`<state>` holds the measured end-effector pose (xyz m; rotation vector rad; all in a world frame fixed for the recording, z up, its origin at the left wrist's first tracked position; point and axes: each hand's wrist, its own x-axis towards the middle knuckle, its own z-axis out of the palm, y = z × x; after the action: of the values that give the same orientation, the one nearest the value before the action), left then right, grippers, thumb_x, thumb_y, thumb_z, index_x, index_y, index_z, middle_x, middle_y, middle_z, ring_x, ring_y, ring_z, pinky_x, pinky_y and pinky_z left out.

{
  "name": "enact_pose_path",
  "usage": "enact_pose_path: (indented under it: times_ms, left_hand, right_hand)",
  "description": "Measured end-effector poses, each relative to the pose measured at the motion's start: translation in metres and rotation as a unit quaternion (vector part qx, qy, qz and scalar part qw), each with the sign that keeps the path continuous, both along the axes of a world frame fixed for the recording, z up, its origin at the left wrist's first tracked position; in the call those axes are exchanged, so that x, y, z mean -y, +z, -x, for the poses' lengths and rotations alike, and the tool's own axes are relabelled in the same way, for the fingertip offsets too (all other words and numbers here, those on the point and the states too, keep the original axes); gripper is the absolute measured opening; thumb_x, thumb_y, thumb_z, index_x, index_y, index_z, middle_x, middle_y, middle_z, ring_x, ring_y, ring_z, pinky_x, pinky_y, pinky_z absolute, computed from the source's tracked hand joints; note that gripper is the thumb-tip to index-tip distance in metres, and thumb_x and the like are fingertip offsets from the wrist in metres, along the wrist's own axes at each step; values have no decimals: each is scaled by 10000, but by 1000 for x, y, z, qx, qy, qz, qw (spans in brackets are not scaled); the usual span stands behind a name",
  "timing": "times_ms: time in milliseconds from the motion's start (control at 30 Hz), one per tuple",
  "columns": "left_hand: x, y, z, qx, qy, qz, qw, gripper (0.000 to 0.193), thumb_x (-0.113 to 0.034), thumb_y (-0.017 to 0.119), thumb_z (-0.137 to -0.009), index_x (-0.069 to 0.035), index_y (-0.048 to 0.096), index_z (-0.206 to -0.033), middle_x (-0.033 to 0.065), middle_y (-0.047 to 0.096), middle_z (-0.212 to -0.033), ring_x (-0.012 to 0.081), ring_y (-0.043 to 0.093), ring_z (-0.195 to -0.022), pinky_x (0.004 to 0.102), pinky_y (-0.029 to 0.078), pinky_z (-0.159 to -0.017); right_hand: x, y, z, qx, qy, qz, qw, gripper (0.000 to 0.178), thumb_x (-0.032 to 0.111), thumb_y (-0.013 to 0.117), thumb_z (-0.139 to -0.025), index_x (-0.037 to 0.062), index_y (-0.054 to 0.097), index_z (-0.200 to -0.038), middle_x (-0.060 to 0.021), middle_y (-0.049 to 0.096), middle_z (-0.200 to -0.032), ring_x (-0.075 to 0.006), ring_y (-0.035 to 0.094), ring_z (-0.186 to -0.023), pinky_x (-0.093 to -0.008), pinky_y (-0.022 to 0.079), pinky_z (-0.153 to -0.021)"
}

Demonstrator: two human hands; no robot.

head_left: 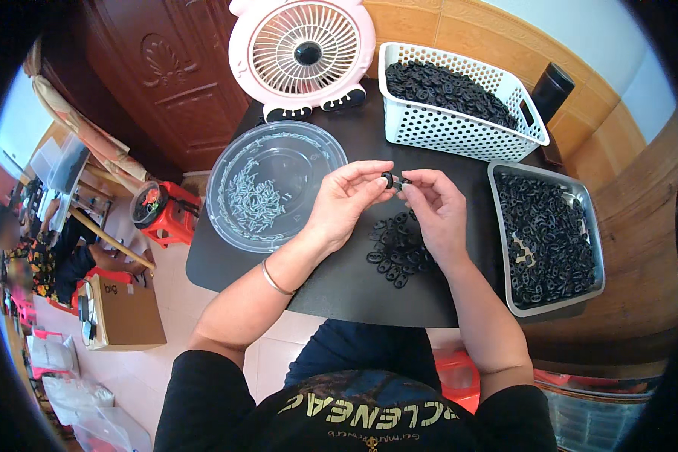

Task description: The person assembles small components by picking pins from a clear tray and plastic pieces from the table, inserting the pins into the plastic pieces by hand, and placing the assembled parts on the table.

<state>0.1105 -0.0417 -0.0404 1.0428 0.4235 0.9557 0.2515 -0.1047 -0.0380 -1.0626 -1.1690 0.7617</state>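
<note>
Above the dark table my left hand [345, 202] pinches a small black oval plastic piece [388, 180] between thumb and fingertips. Close beside it, my right hand [438, 209] is closed in a pinch at the same spot. What its fingertips hold is too small and too covered to name. Below the hands lies a loose pile of black oval pieces with holes [396, 252]. A round clear plastic tub [309, 147] stands left of my left hand, with small silvery metal pins or screws [252, 197] gathered in its left part.
Right of the pile, a metal tray [514, 301] holds many black pieces and a few pale bits. Behind it stands a white perforated basket [459, 139] full of black pieces. A pink fan [307, 53] and a black cylinder [552, 87] are at the back. Another person sits far left.
</note>
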Motion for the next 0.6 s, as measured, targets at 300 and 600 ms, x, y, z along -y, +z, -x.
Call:
enact_pose_path:
  times_ms: [300,600]
  left_hand:
    - [-3,-4,3,-7,-7,-19,1000,215,-16,572,-813,10,561,-1026,79,608,-888,133,602,-794,239,499,-736]
    - [-3,-4,3,-22,-8,-68,997,246,16,569,-802,6,565,-1048,63,603,-874,110,597,-773,226,493,-740]
  right_hand:
    - [1,2,0,8,-3,24,1000,141,-2,550,-813,0,565,-953,-32,596,-856,-74,569,-754,-199,459,-682]
    - [1,4,-1,-18,13,30,999,131,-4,574,-795,9,565,-925,-32,599,-839,-70,562,-733,-197,457,-669]
